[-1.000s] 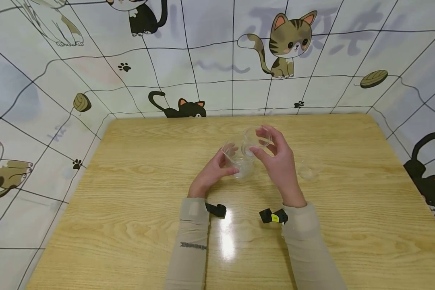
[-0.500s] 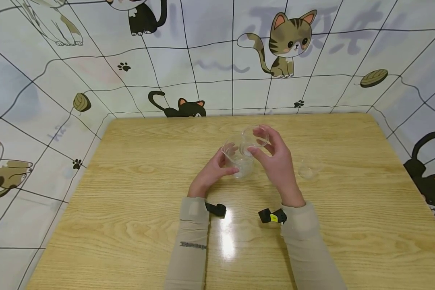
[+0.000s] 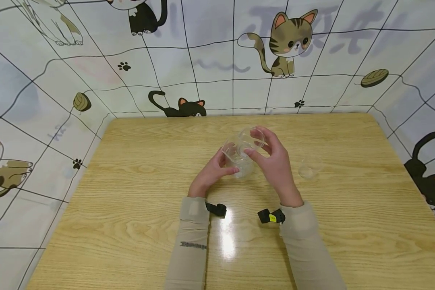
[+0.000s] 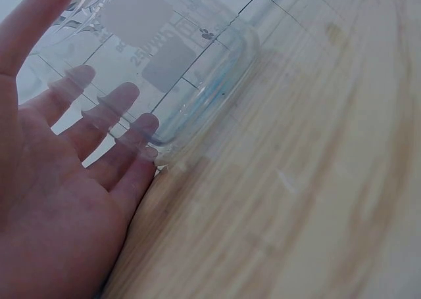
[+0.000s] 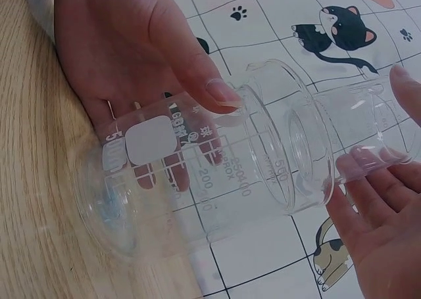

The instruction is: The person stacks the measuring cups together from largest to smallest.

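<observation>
A large clear glass beaker (image 3: 243, 169) with white volume marks stands on the wooden table, leaning in none of the views by much. My left hand (image 3: 211, 173) holds it from the left, thumb in front near the rim and fingers behind the glass. Inside it sits another beaker, whose "250" mark (image 4: 146, 54) shows through the wall in the left wrist view. My right hand (image 3: 275, 163) grips a smaller clear beaker (image 5: 365, 131), tilted on its side, between thumb and fingers. Its base overlaps the mouth of the nested beakers.
Another small clear beaker (image 3: 309, 167) stands on the wooden table (image 3: 348, 201) to the right of my right hand. Behind the table and along both sides rise walls (image 3: 217, 64) printed with cats and grid lines.
My right hand has moved a little to the left and slightly down, bringing the small beaker further over the mouth of the nested beakers. My left hand has stayed put.
</observation>
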Tool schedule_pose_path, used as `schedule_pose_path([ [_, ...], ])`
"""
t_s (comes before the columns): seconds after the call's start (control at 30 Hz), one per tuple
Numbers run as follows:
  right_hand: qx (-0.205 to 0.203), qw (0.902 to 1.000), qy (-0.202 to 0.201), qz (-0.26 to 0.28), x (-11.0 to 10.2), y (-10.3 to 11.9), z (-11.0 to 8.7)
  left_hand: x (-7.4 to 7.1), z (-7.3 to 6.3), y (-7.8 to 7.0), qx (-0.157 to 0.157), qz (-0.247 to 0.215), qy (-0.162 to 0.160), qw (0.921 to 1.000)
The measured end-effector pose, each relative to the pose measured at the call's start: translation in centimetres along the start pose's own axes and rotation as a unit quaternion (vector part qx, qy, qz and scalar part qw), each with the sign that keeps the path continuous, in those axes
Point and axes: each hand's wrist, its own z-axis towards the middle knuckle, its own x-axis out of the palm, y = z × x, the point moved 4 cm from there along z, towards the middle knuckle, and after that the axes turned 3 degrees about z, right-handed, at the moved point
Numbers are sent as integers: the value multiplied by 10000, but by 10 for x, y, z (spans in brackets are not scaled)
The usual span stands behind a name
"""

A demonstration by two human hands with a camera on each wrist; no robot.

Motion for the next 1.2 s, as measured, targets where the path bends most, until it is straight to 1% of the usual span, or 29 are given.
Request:
schedule_pose_path([
  [0.1, -3, 10000, 2, -49, 0, 0, 0, 0, 0, 1, 11, 17, -51, 10000],
  [0.2, 5, 10000, 17, -62, 0, 0, 0, -1, 3, 11, 25, 34, -154, 9999],
  [0.27, 19, 10000, 31, -85, 0, 0, 0, -1, 3, 11, -9, 45, -141, 9999],
  [0.33, 35, 9999, 40, -117, 0, 0, 0, -1, 2, 9, -99, 44, -120, 9999],
  [0.5, 44, 9997, 64, -223, 1, -4, 0, 0, -3, -4, -224, -8, -28, 9997],
  [0.63, 25, 9997, 83, -246, 0, -15, 2, 1, -6, -12, -180, 72, 49, 9998],
  [0.8, 54, 9990, 61, -440, -2, -32, 5, 2, -6, -13, -211, 123, 32, 9997],
  [1.0, 48, 9980, 63, -634, -2, -37, 6, 2, -7, -13, -227, 138, -10, 9996],
  [1.2, 69, 9974, 177, -701, -1, -42, 6, 2, -7, -13, -216, 131, -17, 9997],
])
